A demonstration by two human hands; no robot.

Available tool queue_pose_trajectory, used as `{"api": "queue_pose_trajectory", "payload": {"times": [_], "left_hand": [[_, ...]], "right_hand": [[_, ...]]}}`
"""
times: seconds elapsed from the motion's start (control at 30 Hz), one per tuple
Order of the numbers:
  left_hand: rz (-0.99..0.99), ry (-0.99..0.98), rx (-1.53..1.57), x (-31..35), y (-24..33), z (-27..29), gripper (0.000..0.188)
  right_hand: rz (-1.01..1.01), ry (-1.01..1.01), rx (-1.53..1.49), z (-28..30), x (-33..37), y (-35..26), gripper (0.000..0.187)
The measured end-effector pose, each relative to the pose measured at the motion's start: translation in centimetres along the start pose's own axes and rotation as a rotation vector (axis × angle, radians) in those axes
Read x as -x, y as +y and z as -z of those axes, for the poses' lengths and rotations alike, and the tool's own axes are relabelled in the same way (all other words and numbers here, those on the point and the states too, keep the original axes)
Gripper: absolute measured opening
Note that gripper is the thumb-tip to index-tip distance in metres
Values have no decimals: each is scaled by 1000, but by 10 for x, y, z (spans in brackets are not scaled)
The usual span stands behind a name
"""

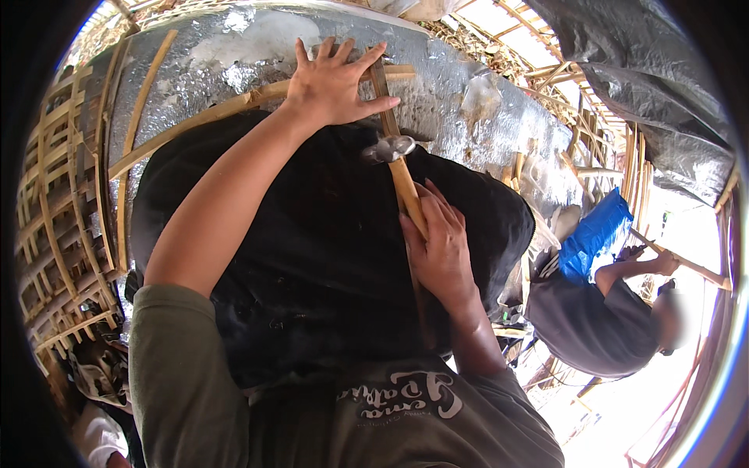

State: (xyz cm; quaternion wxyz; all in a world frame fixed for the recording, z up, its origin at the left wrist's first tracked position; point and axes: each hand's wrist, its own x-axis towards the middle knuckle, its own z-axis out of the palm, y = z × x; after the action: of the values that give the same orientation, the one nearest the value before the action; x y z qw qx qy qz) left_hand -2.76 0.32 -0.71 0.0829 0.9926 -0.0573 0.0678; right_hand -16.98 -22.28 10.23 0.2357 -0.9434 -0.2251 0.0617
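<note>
The left hand (329, 92) spreads its fingers, thumb across a wooden strip (379, 78). The right hand (441, 246) grips a hammer (406, 189), head beyond the fingers.

We get harsh daylight from the right, burning out to white around the co-worker (593, 324), whose head is a blurred patch. Glare flecks the silvery sheet (538, 132), brightest near its upper left edge. The black cloth (304, 273) below the sheet's lower edge sinks into darkness, leaving us little detail. We find the hammer head (392, 148) smeared, the woven slats (62, 195) bowed by the lens, and a black rim fringed blue at lower right.
</note>
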Motion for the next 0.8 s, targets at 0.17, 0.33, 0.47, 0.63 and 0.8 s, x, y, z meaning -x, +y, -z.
{"api": "queue_pose_trajectory", "payload": {"times": [0.17, 0.33, 0.47, 0.63, 0.8], "left_hand": [[16, -49, 4, 0, 3, 9, 97], [25, -56, 1, -7, 1, 9, 98], [33, -40, 8, -6, 0, 6, 98], [35, -23, 30, -5, 0, 10, 98], [18, 79, 54, -3, -1, 1, 96]], "right_hand": [[-74, 6, -146, 36, -13, -9, 23], [-70, 59, -150, 84, -59, -8, 16], [-3, -32, 159, 94, -115, 5, 18], [114, -90, 104, 71, -153, 36, 22], [174, -76, 65, 62, -168, 43, 22]]}}
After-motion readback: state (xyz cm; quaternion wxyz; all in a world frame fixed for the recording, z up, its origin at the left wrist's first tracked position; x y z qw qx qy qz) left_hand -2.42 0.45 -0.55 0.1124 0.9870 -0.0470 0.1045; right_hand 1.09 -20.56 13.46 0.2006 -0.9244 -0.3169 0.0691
